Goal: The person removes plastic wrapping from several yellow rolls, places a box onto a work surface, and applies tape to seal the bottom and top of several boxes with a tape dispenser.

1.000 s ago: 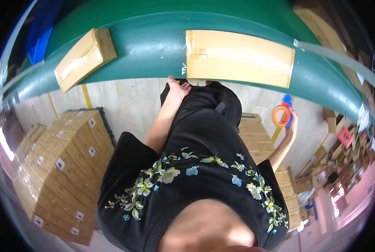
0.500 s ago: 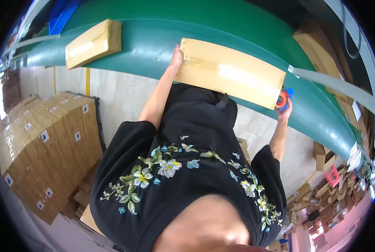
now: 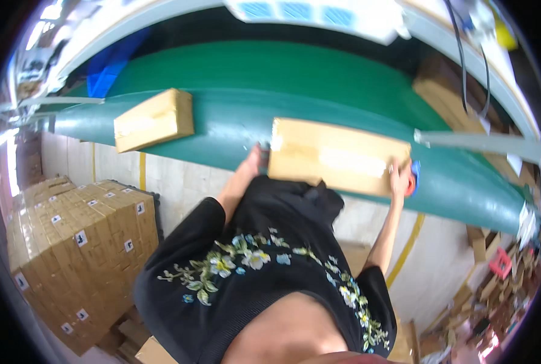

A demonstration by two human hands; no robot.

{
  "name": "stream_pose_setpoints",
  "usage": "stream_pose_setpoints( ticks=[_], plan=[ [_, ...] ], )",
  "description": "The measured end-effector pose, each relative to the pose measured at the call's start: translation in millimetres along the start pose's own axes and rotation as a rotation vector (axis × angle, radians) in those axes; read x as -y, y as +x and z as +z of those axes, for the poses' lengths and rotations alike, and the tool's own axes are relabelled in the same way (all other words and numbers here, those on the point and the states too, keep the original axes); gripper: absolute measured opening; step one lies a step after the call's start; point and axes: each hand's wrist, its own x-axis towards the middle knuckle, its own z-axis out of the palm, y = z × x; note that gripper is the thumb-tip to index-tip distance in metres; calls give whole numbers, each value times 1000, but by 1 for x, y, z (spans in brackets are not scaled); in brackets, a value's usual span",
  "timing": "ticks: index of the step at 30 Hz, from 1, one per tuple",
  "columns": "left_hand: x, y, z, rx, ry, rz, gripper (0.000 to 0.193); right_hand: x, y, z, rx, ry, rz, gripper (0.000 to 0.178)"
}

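Cardboard forms the long carton [image 3: 334,151] on the green surface [image 3: 228,130] in the head view: probably stiff, slick where taped, best held by both ends. The left hand [image 3: 253,162], unclenched, is beside one; the right hand [image 3: 398,181], at the other, clasps a potentially obstructive tape dispenser [image 3: 415,171]. A smaller carton [image 3: 152,122] and metal bar [image 3: 476,143] flank it.

Right-hand carton [image 3: 331,151] on table [image 3: 231,130], tape dispenser [image 3: 416,172] seemingly just right.
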Motion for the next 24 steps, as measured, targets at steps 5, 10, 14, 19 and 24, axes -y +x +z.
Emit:
stream_pose_setpoints(
  ticks=[5, 10, 14, 19, 24],
  plan=[
    [3, 7, 14, 205, -354, 106, 65, 75, -4, -7, -29, 145, 113, 80],
    [-17, -12, -69, 242, -425, 179, 63, 204, -38, -39, -56, 134, -17, 78],
    [-50, -68, -159, 253, -394, 443, 63, 270, -68, -26, -122, 203, -161, 69],
    [-106, -112, -376, -364, 113, 735, 68, 424, -153, 22, 149, 355, -280, 47],
    [-161, -171, -540, -620, 296, 613, 63, 485, -198, 130, 518, 592, -475, 47]
  ],
)
